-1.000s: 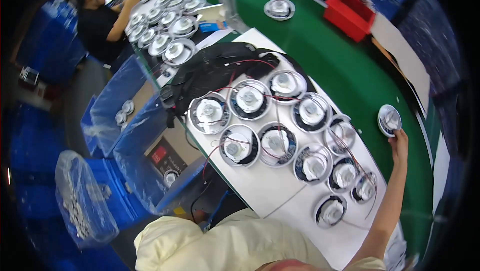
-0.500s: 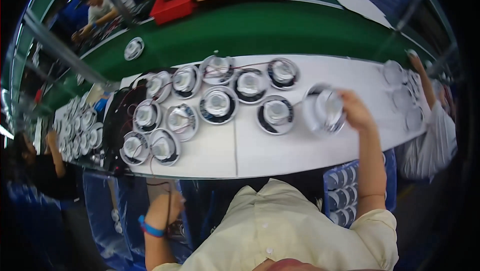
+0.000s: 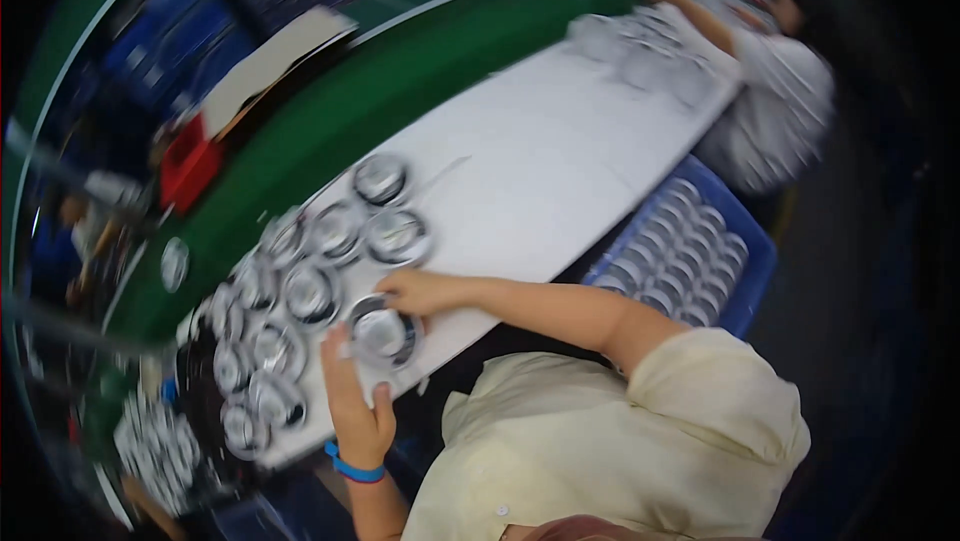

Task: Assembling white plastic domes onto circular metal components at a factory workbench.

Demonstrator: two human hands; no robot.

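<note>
My right hand reaches across from the right with its fingers closed at the far rim of a round white-and-silver fitting, which has a dark band and a domed metal centre. That fitting is at the near edge of the white table. My left hand, a blue band on its wrist, is open, with fingers stretched out at the fitting's left side. Whether its fingertips touch the fitting I cannot tell. Several like fittings lie close together beyond and to the left of both hands.
A blue crate packed with white round parts stands to the right. Beyond the table runs a green surface bearing a red bin and cardboard. Another person works at the far right end; more fittings are at lower left.
My view has turned, so the table now slants. My right hand has brought the fitting from the row's right end to the near edge. My left hand has risen from below the table to beside it.
</note>
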